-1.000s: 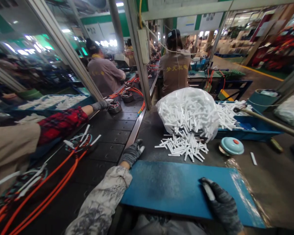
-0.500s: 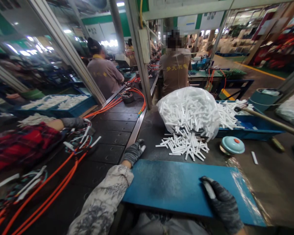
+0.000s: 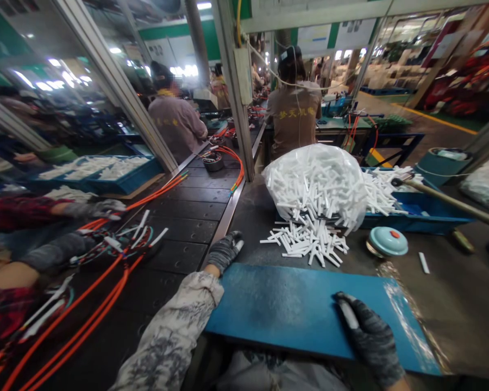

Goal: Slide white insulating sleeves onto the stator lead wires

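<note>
My left hand (image 3: 224, 252), in a grey knit glove, rests at the table edge beside the metal rail (image 3: 227, 220), just beyond the blue board's left corner. Its fingers lie loosely extended, with a whitish patch at the thumb. On the right part of the blue board (image 3: 277, 304) lies my right hand (image 3: 367, 331), gloved alike, its fingers loosely bent. A white piece runs along that thumb; whether it is worn or held is unclear. Beyond the board, loose short white tubes (image 3: 309, 241) have spilled from a clear plastic bag (image 3: 318, 179) full of them.
At left, a co-worker's gloved hands (image 3: 61, 250) are among wire bundles with orange cables (image 3: 106, 296) on the dark conveyor (image 3: 179, 233). A round light-blue lidded container (image 3: 388, 241), a lone tube (image 3: 424, 263) and a blue tray (image 3: 424, 220) sit right. Two people sit ahead.
The co-worker's one visible hand has left the wire bundle leftward, and a second gloved hand now shows at the bundle. My own hands stay where they were; the view shifts slightly.
</note>
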Motion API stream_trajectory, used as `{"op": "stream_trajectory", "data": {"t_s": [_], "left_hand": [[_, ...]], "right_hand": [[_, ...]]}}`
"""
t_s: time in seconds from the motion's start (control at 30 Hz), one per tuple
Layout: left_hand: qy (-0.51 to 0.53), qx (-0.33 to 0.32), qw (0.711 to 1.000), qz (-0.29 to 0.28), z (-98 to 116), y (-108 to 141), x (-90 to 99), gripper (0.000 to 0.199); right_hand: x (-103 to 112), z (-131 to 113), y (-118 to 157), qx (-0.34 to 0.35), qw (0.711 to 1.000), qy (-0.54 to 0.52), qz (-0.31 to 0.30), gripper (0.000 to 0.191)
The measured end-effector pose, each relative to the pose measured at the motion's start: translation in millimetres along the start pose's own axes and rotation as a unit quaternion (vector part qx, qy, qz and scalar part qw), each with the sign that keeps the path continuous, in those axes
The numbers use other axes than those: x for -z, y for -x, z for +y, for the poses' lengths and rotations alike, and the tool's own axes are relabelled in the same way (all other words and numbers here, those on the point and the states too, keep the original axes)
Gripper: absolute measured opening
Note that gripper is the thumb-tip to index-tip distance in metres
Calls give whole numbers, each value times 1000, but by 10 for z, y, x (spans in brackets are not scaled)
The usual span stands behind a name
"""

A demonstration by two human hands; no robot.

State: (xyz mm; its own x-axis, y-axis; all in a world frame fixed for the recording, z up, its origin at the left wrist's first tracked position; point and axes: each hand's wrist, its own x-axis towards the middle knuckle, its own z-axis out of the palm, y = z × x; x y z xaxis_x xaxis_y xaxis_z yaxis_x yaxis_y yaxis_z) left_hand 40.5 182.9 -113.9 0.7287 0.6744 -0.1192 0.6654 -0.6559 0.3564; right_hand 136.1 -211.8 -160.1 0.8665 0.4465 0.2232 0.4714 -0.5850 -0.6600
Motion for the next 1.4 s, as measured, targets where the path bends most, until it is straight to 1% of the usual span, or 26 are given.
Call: {"op": "stream_trajectory", "data": {"t_s": [0.27, 0.43, 0.57, 0.63, 0.7, 0.77, 0.8, 0.87, 0.9, 0.97, 1.03, 1.23, 1.33, 1.4], "left_hand": [[3, -7, 1000, 6, -31, -16, -30, 36], [14, -11, 1000, 12, -60, -37, -56, 36], [24, -11, 999, 18, -110, -61, -133, 35], [50, -2, 998, 45, -144, -105, -173, 37], [90, 5, 990, 106, -173, -196, -180, 42], [105, 12, 979, 175, -185, -345, -141, 50], [91, 19, 975, 201, -182, -440, -105, 55], [33, 47, 971, 231, -160, -664, -18, 64], [-2, 68, 970, 233, -143, -786, 27, 67], [-58, 107, 969, 214, -108, -1035, 106, 68], [-88, 124, 972, 181, -80, -1276, 168, 66], [-110, 85, 985, 103, -40, -1893, 301, 56], [-113, 87, 987, 75, 4, -2115, 323, 46], [-113, 90, 987, 65, 38, -2205, 331, 37]], "right_hand": [[-6, 18, 5, -8, 1000, -13, -12, 60], [-30, 50, 8, 16, 1000, 5, 11, 62], [-49, 75, 16, 34, 999, 12, 21, 58], [-53, 72, 18, 37, 999, 16, 22, 55], [-51, 58, 15, 40, 999, 16, 26, 54], [-43, 38, 9, 41, 999, 15, 30, 54], [-37, 28, 6, 41, 999, 16, 29, 55], [-23, 9, -1, 43, 998, 24, 30, 56], [-16, 1, -4, 46, 998, 30, 30, 57], [-4, -14, -11, 59, 997, 43, 32, 58], [4, -29, -22, 76, 995, 53, 38, 57], [-23, -59, -63, 105, 990, 83, 55, 53], [-70, -38, -65, 105, 987, 92, 73, 51], [-96, -20, -60, 105, 986, 95, 84, 47]]}}
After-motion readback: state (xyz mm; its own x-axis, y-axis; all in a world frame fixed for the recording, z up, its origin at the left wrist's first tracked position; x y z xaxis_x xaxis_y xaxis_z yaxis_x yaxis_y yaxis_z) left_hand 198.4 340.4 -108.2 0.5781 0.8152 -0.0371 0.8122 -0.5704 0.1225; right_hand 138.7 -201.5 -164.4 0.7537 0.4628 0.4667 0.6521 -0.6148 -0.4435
